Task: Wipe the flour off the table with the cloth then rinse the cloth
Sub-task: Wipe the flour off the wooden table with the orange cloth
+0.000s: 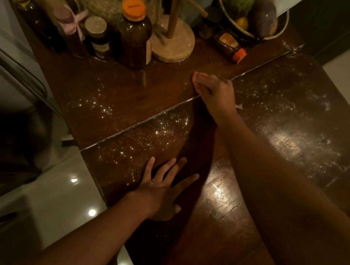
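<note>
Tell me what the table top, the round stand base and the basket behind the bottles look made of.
Table top: dark wood, probably varnished glossy; grain lines and bright glare show. Stand base: pale wood, matte, seemingly unfinished, dusted white. Basket: woven straw or rope, judging by its coarse coiled fibres.

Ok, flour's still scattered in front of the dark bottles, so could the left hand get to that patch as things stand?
Probably yes. The left hand lies flat on the table, with only open tabletop between it and the flour patch; the bottles stand behind it.
</note>
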